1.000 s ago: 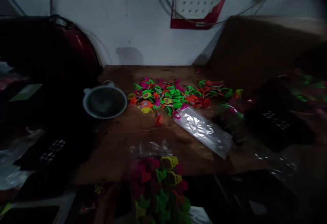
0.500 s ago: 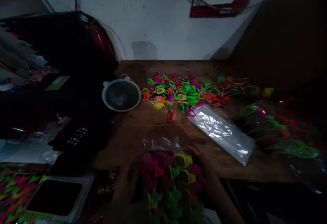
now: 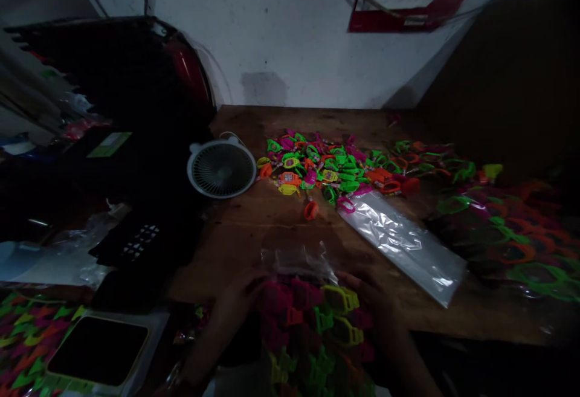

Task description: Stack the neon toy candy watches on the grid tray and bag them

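Note:
Near the table's front edge, a clear plastic bag (image 3: 317,321) is packed with rows of toy watches in pink, yellow, green and orange. Its clear open-looking end (image 3: 294,261) points toward the back of the table. My left hand (image 3: 242,300) is closed around the left side of the bag. On the other side, my right hand (image 3: 371,297) grips the bag's upper right edge. Darkness and the bag hide most of my fingers. Beyond the bag lies a heap of loose toy watches (image 3: 335,164), with one orange watch (image 3: 311,210) apart from it.
A small round fan (image 3: 222,168) stands left of the heap. Flat clear plastic bags (image 3: 403,243) lie to the right, beside another filled bag (image 3: 516,246). At lower left, a phone-like dark-screened device (image 3: 99,348) rests by more watches (image 3: 31,342). A black crate (image 3: 136,243) stands at left.
The whole view has shifted, so most things appear slightly farther right. Both hands stay on the filled bag, and the loose watches look unmoved.

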The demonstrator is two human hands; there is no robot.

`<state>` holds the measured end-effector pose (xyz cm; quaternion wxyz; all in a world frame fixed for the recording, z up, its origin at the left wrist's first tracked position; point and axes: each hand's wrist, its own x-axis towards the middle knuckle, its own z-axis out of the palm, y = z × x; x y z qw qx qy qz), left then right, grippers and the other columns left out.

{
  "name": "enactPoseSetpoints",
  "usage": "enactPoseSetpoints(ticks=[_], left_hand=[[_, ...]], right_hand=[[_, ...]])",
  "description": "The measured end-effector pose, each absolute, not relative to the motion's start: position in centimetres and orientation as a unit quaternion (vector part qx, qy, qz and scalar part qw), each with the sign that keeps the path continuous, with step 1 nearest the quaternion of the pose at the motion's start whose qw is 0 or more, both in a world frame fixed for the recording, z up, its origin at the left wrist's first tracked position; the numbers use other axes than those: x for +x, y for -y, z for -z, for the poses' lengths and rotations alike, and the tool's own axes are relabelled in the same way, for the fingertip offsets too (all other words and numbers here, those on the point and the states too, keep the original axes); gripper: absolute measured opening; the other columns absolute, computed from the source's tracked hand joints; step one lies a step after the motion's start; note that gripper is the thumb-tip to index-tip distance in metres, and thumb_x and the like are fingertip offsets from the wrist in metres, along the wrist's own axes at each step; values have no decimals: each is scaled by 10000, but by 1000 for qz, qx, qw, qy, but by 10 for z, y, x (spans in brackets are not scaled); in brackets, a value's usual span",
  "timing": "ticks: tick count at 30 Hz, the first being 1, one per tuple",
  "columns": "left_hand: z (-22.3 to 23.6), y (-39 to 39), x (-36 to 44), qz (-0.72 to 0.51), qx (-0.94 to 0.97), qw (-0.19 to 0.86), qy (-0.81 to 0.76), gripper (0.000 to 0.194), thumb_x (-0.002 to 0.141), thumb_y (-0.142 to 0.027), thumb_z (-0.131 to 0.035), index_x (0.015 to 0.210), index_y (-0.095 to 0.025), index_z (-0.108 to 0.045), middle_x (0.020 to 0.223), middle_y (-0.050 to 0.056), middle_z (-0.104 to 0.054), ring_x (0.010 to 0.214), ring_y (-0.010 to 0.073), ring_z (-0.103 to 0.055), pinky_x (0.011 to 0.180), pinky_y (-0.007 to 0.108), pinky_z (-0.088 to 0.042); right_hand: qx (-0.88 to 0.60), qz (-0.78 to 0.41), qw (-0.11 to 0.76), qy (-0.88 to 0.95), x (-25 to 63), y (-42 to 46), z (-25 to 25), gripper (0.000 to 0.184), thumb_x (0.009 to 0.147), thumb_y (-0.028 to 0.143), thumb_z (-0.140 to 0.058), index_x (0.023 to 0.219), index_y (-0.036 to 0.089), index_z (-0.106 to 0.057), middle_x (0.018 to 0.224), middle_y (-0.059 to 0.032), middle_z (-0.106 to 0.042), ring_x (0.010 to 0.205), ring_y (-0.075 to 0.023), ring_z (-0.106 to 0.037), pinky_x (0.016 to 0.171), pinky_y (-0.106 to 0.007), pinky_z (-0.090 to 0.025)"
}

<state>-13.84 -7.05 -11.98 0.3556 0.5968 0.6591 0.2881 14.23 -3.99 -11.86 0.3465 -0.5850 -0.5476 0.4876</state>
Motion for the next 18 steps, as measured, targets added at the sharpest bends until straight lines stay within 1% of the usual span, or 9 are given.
enactPoseSetpoints(ticks=[2, 5, 6, 8, 10, 14, 16, 18], left_hand=[[109, 73, -140, -276, 590, 344, -677, 218, 831, -266, -504, 921, -245, -703, 963, 9, -719, 900, 172, -664, 847, 301, -535], [92, 77, -137, -283, 630, 284, -665, 247, 873, -286, -475, 975, -284, -701, 1000, -14, -709, 938, 150, -655, 864, 270, -520], [87, 78, -136, -288, 648, 259, -656, 261, 888, -282, -460, 1000, -293, -695, 1014, -13, -700, 940, 140, -651, 850, 253, -521], [83, 80, -132, -285, 670, 220, -649, 267, 909, -274, -445, 1028, -303, -682, 1007, -13, -681, 907, 119, -650, 786, 213, -531], [84, 86, -131, -266, 696, 173, -644, 264, 921, -263, -441, 1064, -305, -659, 992, -9, -671, 879, 116, -651, 744, 203, -539], [99, 113, -137, -252, 761, 88, -592, 268, 931, -287, -426, 1121, -321, -611, 973, 7, -680, 870, 143, -651, 740, 241, -553], [103, 128, -140, -251, 780, 87, -566, 241, 932, -333, -435, 1091, -308, -615, 978, 24, -670, 861, 145, -642, 730, 256, -550], [104, 139, -140, -242, 795, 89, -549, 242, 927, -370, -461, 1091, -260, -602, 1051, 51, -638, 884, 151, -622, 760, 296, -544]], right_hand=[[-559, -553, 307, 536, 150, 34, 115, 297, 743, 476, -665, 874, 217, -728, 893, -71, -685, 821, -244, -632, 680, -319, -502], [-523, -688, 227, 449, 163, 25, 110, 280, 718, 460, -715, 802, 197, -667, 722, -23, -642, 622, -166, -582, 560, -267, -442], [-500, -723, 205, 430, 166, 22, 107, 289, 707, 451, -732, 792, 191, -641, 691, -9, -619, 587, -147, -557, 540, -254, -419], [-437, -769, 186, 427, 171, 16, 103, 304, 704, 434, -745, 792, 178, -607, 703, -4, -594, 602, -133, -537, 550, -242, -400], [-391, -779, 198, 448, 175, 12, 99, 284, 732, 409, -729, 808, 168, -598, 758, -14, -586, 661, -134, -531, 586, -241, -401], [-365, -752, 265, 480, 182, 22, 94, 241, 770, 388, -692, 757, 176, -578, 794, -20, -564, 711, -147, -527, 619, -256, -422], [-391, -720, 296, 492, 183, 36, 92, 249, 776, 395, -678, 708, 183, -567, 791, -28, -568, 717, -163, -540, 618, -268, -441], [-459, -653, 334, 502, 181, 54, 92, 237, 808, 384, -638, 685, 195, -566, 785, -42, -586, 714, -181, -566, 608, -277, -464]])
